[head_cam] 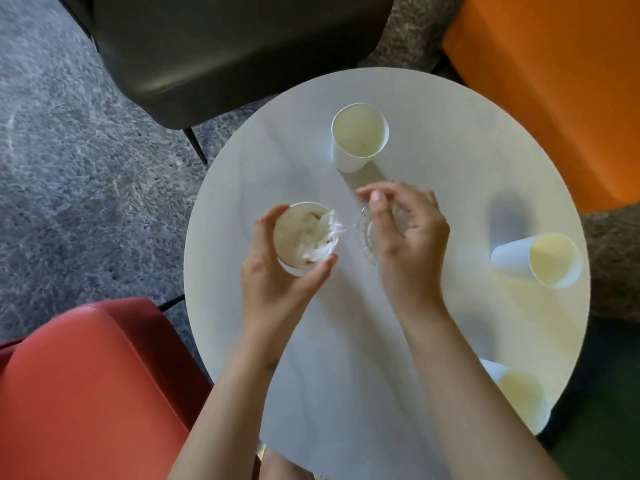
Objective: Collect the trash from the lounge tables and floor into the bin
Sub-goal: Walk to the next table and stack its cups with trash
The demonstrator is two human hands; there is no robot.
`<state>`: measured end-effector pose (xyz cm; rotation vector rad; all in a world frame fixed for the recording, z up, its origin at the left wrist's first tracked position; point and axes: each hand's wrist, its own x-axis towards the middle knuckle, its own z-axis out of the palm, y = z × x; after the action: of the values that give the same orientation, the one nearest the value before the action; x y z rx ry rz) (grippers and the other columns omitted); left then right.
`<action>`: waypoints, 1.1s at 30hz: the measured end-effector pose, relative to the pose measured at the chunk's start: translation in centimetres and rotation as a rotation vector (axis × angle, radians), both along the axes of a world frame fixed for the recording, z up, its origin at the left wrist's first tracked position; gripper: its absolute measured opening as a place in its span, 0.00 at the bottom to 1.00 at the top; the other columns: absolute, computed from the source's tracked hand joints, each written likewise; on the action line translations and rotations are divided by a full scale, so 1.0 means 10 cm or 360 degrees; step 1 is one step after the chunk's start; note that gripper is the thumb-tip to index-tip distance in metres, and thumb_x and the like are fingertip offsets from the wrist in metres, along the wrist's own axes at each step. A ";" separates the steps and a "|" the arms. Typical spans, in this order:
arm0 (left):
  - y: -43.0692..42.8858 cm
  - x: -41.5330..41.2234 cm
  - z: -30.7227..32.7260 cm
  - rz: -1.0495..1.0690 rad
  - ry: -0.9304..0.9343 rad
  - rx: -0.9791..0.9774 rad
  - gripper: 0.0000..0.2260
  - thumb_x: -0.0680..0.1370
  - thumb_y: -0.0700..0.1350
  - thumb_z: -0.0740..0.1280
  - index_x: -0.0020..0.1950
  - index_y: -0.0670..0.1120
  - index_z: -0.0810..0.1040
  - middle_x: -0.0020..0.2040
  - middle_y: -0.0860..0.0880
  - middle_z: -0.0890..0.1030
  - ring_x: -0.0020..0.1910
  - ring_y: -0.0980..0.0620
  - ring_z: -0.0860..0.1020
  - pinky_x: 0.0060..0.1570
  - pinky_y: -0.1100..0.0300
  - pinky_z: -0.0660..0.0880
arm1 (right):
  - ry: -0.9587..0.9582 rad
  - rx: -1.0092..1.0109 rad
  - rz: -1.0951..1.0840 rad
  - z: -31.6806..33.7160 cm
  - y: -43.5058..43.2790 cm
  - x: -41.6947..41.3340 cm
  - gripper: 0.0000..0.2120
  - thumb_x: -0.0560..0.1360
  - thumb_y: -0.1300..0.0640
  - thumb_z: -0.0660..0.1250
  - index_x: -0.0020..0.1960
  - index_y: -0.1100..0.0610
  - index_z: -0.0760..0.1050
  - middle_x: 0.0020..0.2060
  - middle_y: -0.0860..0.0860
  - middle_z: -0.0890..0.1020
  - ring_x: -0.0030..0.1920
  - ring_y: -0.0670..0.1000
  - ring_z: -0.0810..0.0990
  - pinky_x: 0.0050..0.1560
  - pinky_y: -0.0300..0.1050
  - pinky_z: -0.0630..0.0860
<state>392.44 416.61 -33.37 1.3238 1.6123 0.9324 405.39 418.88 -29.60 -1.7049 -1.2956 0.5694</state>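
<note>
A round white table [346, 341] fills the middle of the frame. Three cups stand on it, well apart — the upper paper cup [358, 136] at top centre, the right paper cup [540, 259] and the lower paper cup [519, 393] at its right rim. A clear glass dish [365, 237] sits near the middle.

Dark grey chair [225, 57], orange chair [554, 98], red chair [86, 393] on mottled grey carpet [69, 168].

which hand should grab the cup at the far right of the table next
Right, probably. The right hand is on that side, nearer the far-right cup. The left hand already has its grip around the cup of white scraps.
</note>
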 end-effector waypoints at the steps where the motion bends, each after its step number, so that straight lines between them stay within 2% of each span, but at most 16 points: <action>1: 0.06 -0.01 0.03 0.0054 -0.0044 0.0026 0.30 0.65 0.46 0.78 0.63 0.52 0.70 0.53 0.65 0.76 0.52 0.65 0.76 0.50 0.73 0.70 | -0.0011 -0.0016 -0.0166 -0.05 0.12 0.04 0.10 0.71 0.57 0.66 0.51 0.58 0.77 0.45 0.46 0.78 0.50 0.47 0.74 0.56 0.52 0.71; 2: 0.12 -0.01 0.07 0.0098 -0.0103 0.0044 0.29 0.65 0.46 0.78 0.63 0.52 0.70 0.52 0.67 0.76 0.52 0.66 0.76 0.50 0.73 0.70 | -0.0010 -0.0100 -0.0263 -0.11 0.25 0.07 0.19 0.68 0.59 0.70 0.57 0.61 0.73 0.52 0.51 0.76 0.54 0.50 0.73 0.58 0.50 0.69; 4: 0.25 0.00 0.15 0.0150 -0.0205 0.0072 0.30 0.66 0.46 0.77 0.64 0.50 0.69 0.54 0.64 0.76 0.54 0.64 0.76 0.54 0.68 0.73 | 0.0034 -0.0336 -0.0268 -0.28 0.50 0.13 0.36 0.64 0.60 0.76 0.67 0.64 0.62 0.64 0.56 0.69 0.64 0.54 0.68 0.64 0.47 0.64; 5: 0.32 0.00 0.18 0.0152 -0.0230 0.0096 0.30 0.66 0.46 0.77 0.65 0.49 0.69 0.55 0.62 0.76 0.55 0.62 0.76 0.54 0.65 0.73 | 0.0038 -0.0436 -0.0236 -0.36 0.62 0.14 0.42 0.63 0.59 0.77 0.70 0.63 0.57 0.68 0.56 0.65 0.67 0.54 0.65 0.65 0.47 0.62; 7: 0.46 0.03 0.26 0.0122 -0.0255 0.0152 0.30 0.67 0.45 0.77 0.66 0.47 0.68 0.58 0.58 0.75 0.57 0.60 0.76 0.55 0.62 0.75 | -0.0037 -0.0541 -0.0183 -0.50 0.80 0.15 0.46 0.63 0.55 0.78 0.72 0.60 0.54 0.70 0.53 0.65 0.69 0.52 0.64 0.64 0.47 0.61; 11: 0.66 0.11 0.39 0.0059 -0.0328 0.0213 0.30 0.69 0.45 0.76 0.67 0.44 0.67 0.62 0.49 0.73 0.61 0.54 0.74 0.57 0.56 0.76 | -0.0071 -0.0560 -0.0221 -0.60 0.98 0.15 0.36 0.62 0.52 0.77 0.66 0.51 0.64 0.62 0.48 0.73 0.64 0.52 0.69 0.60 0.49 0.62; 14: 0.73 0.19 0.45 0.0023 -0.0321 0.0281 0.29 0.70 0.44 0.76 0.66 0.45 0.67 0.62 0.49 0.73 0.61 0.55 0.74 0.56 0.60 0.76 | 0.0011 -0.0450 -0.0117 -0.56 0.82 0.13 0.33 0.61 0.53 0.76 0.62 0.50 0.67 0.59 0.48 0.75 0.62 0.51 0.71 0.64 0.52 0.63; 16: 0.74 0.24 0.47 -0.0005 -0.0301 0.0286 0.29 0.70 0.44 0.76 0.67 0.45 0.66 0.62 0.50 0.72 0.60 0.57 0.74 0.56 0.60 0.76 | -0.0079 -0.0358 -0.0066 -0.51 0.64 0.08 0.32 0.60 0.52 0.77 0.62 0.51 0.70 0.59 0.48 0.76 0.63 0.51 0.71 0.65 0.55 0.62; 19: 0.70 0.32 0.49 -0.0046 -0.0352 0.0229 0.29 0.69 0.43 0.76 0.66 0.45 0.67 0.58 0.57 0.74 0.57 0.58 0.75 0.56 0.59 0.76 | -0.0257 -0.0251 -0.0038 -0.42 0.42 0.02 0.30 0.59 0.52 0.78 0.59 0.56 0.74 0.55 0.49 0.79 0.62 0.54 0.73 0.61 0.57 0.65; 22: 0.65 0.39 0.52 -0.0098 -0.0425 0.0177 0.28 0.69 0.41 0.75 0.66 0.46 0.68 0.52 0.69 0.75 0.55 0.62 0.76 0.53 0.64 0.75 | -0.0245 -0.0220 0.0009 -0.36 0.24 0.04 0.32 0.58 0.54 0.80 0.58 0.61 0.74 0.53 0.53 0.79 0.61 0.58 0.73 0.59 0.56 0.65; 25: 0.56 0.48 0.55 -0.0132 -0.0477 0.0202 0.29 0.69 0.42 0.75 0.66 0.46 0.67 0.56 0.63 0.75 0.57 0.59 0.76 0.55 0.64 0.75 | -0.0106 -0.0322 0.0031 -0.24 0.13 0.10 0.31 0.59 0.49 0.76 0.59 0.59 0.73 0.53 0.50 0.79 0.59 0.56 0.74 0.59 0.52 0.66; 28: 0.42 0.60 0.54 -0.0230 -0.0394 0.0200 0.29 0.68 0.44 0.76 0.65 0.49 0.66 0.59 0.56 0.73 0.59 0.58 0.74 0.55 0.67 0.72 | 0.0038 -0.0376 -0.0049 -0.12 0.02 0.20 0.34 0.57 0.45 0.77 0.58 0.56 0.71 0.52 0.47 0.79 0.57 0.55 0.76 0.58 0.55 0.70; 31: 0.27 0.70 0.52 -0.0324 -0.0302 0.0112 0.30 0.67 0.46 0.76 0.65 0.49 0.67 0.59 0.55 0.74 0.59 0.59 0.74 0.56 0.67 0.72 | 0.0203 -0.0332 -0.0097 -0.05 -0.12 0.38 0.36 0.57 0.50 0.79 0.61 0.53 0.69 0.52 0.44 0.78 0.56 0.53 0.77 0.56 0.58 0.73; 33: 0.20 0.80 0.52 -0.0357 -0.0392 0.0010 0.30 0.66 0.45 0.76 0.64 0.49 0.66 0.60 0.52 0.75 0.60 0.57 0.75 0.59 0.59 0.73 | 0.0177 -0.0297 -0.0058 -0.03 -0.21 0.51 0.33 0.61 0.58 0.78 0.63 0.54 0.69 0.53 0.46 0.77 0.56 0.52 0.76 0.57 0.59 0.72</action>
<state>400.46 418.57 -28.21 1.3070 1.2472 0.9231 410.52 416.74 -29.87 -1.8171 -1.1600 0.7726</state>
